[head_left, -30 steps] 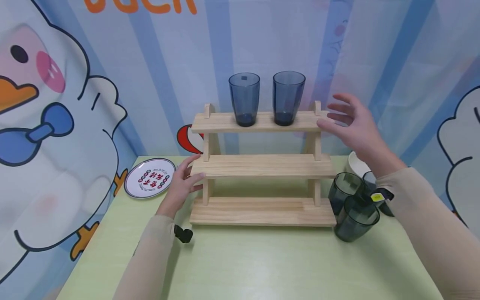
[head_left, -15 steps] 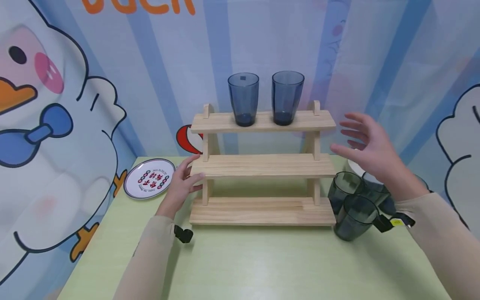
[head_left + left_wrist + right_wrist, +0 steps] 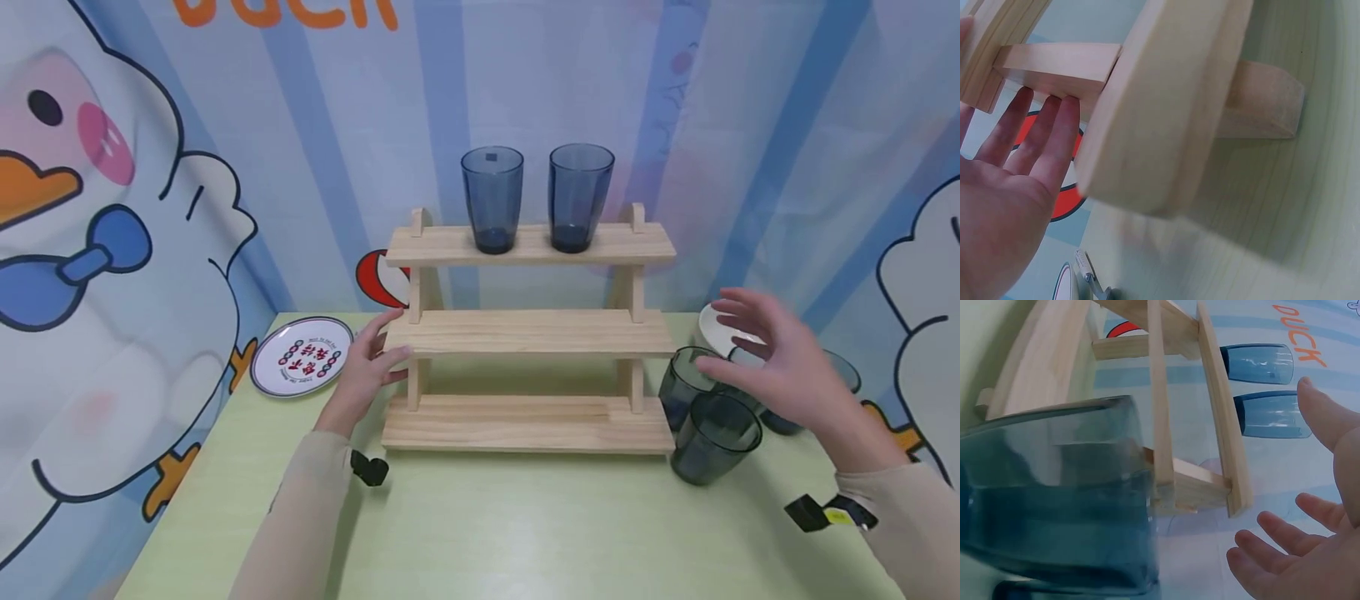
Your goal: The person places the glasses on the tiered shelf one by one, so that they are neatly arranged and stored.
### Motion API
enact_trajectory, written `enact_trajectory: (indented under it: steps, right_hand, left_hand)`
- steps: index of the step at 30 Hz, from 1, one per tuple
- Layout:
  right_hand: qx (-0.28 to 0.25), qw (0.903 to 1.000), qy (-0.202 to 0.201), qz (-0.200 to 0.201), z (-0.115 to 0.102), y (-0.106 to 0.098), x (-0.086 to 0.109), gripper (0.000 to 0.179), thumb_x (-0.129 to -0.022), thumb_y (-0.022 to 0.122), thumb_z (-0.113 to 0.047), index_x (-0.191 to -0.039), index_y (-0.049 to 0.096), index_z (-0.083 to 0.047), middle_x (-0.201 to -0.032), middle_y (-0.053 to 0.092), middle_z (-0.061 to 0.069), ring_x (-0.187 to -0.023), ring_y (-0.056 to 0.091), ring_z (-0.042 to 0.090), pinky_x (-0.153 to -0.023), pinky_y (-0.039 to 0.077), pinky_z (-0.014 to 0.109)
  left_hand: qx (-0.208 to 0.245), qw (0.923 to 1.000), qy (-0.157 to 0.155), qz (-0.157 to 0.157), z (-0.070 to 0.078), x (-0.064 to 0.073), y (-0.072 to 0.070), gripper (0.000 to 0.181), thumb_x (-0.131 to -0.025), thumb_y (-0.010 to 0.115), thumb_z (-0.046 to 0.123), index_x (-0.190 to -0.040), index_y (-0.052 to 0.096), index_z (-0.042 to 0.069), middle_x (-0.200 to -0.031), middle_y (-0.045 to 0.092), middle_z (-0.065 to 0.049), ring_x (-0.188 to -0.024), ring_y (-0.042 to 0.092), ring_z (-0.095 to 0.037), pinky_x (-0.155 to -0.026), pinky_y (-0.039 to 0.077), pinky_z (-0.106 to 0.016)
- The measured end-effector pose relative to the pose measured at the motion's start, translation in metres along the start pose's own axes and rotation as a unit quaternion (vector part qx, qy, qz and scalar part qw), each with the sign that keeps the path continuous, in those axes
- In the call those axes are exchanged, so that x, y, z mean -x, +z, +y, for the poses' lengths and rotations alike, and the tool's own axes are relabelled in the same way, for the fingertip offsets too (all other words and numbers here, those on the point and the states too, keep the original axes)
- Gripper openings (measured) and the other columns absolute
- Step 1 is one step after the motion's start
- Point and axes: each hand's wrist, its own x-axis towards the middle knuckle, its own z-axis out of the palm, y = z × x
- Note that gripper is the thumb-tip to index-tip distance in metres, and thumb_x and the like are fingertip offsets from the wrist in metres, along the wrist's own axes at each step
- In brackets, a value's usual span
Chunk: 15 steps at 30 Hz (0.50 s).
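Wooden rack [image 3: 525,332] held at its left end by left hand [image 3: 363,367], fingers only slightly curled. Right hand [image 3: 795,371] holds nothing, fingers spread, near dark glasses [image 3: 712,450]. Rack stands mid-counter [image 3: 540,525], blue glasses [image 3: 495,217] on top; plate [image 3: 302,357] left.

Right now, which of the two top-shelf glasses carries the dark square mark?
The left glass in the head view: a small dark square shows just below its rim. The right glass, beside it on the rack, shows none.
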Motion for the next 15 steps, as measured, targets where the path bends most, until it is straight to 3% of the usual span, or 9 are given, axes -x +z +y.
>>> enact_trajectory:
  steps: [3, 4, 6, 8, 10, 12, 14, 15]
  right_hand:
    - [0.024, 0.9997, -0.009, -0.001, 0.009, 0.003, 0.016, 0.085, -0.09, 0.085, -0.021, -0.16, 0.039, -0.014, -0.155, 0.047, 0.017, -0.139, 0.049, 0.037, -0.092, 0.036, -0.002]
    - [0.037, 0.9993, -0.011, -0.001, 0.011, 0.003, 0.021, 0.083, -0.09, 0.086, -0.022, -0.159, 0.041, -0.013, -0.154, 0.048, 0.018, -0.137, 0.051, 0.038, -0.096, 0.042, 0.003]
    - [0.059, 0.9981, -0.017, 0.002, 0.016, 0.005, 0.03, 0.081, -0.089, 0.087, -0.023, -0.157, 0.045, -0.011, -0.151, 0.05, 0.02, -0.133, 0.053, 0.039, -0.094, 0.043, 0.003]
    - [0.076, 0.9968, -0.024, 0.005, 0.02, 0.006, 0.039, 0.082, -0.087, 0.089, -0.023, -0.155, 0.046, -0.008, -0.148, 0.052, 0.024, -0.129, 0.053, 0.047, -0.093, 0.043, 0.002]
    - [0.081, 0.9962, -0.027, 0.014, 0.023, 0.008, 0.047, 0.082, -0.085, 0.09, -0.022, -0.154, 0.048, -0.008, -0.147, 0.054, 0.023, -0.129, 0.054, 0.043, -0.094, 0.042, 0.002]
    - [0.083, 0.9959, -0.027, 0.024, 0.025, 0.011, 0.054, 0.083, -0.084, 0.091, -0.022, -0.154, 0.049, -0.009, -0.148, 0.055, 0.02, -0.13, 0.052, 0.038, -0.091, 0.033, -0.005]
    - [0.092, 0.9951, -0.024, 0.029, 0.026, 0.012, 0.06, 0.086, -0.083, 0.092, -0.024, -0.155, 0.048, -0.011, -0.149, 0.054, 0.019, -0.131, 0.051, 0.037, -0.096, 0.039, 0.002]
    - [0.098, 0.9945, -0.021, 0.032, 0.027, 0.013, 0.063, 0.087, -0.083, 0.092, -0.026, -0.156, 0.048, -0.012, -0.15, 0.054, 0.018, -0.131, 0.051, 0.037, -0.099, 0.044, 0.011]
  left_hand:
    - [0.002, 1.0, -0.004, -0.001, 0.0, 0.0, 0.001, 0.068, -0.102, 0.068, 0.014, -0.163, 0.04, 0.026, -0.156, 0.047, -0.018, -0.132, 0.055, -0.038, -0.102, 0.055, -0.059]
    - [0.003, 1.0, -0.005, -0.001, 0.0, 0.0, 0.001, 0.068, -0.102, 0.068, 0.014, -0.162, 0.04, 0.026, -0.156, 0.047, -0.018, -0.132, 0.055, -0.038, -0.102, 0.055, -0.059]
    - [0.004, 1.0, -0.006, 0.001, 0.0, 0.0, 0.001, 0.068, -0.102, 0.069, 0.014, -0.162, 0.04, 0.027, -0.156, 0.047, -0.018, -0.132, 0.054, -0.038, -0.102, 0.054, -0.06]
    - [0.003, 1.0, -0.007, 0.002, 0.0, 0.0, 0.001, 0.068, -0.102, 0.069, 0.015, -0.162, 0.04, 0.027, -0.157, 0.046, -0.017, -0.132, 0.054, -0.038, -0.102, 0.054, -0.06]
    - [0.002, 1.0, -0.007, 0.003, 0.0, 0.0, 0.001, 0.068, -0.102, 0.069, 0.015, -0.162, 0.04, 0.026, -0.157, 0.046, -0.017, -0.133, 0.054, -0.038, -0.102, 0.054, -0.06]
    - [0.002, 1.0, -0.007, 0.003, -0.001, 0.0, 0.0, 0.069, -0.102, 0.07, 0.016, -0.163, 0.039, 0.025, -0.157, 0.046, -0.018, -0.133, 0.053, -0.039, -0.102, 0.055, -0.059]
    - [0.001, 1.0, -0.007, 0.004, -0.001, 0.0, 0.0, 0.069, -0.102, 0.07, 0.017, -0.163, 0.038, 0.025, -0.158, 0.045, -0.018, -0.134, 0.053, -0.039, -0.102, 0.055, -0.059]
    - [0.001, 1.0, -0.008, 0.005, -0.001, 0.0, 0.0, 0.069, -0.102, 0.07, 0.017, -0.163, 0.039, 0.025, -0.158, 0.045, -0.017, -0.134, 0.053, -0.039, -0.101, 0.055, -0.058]
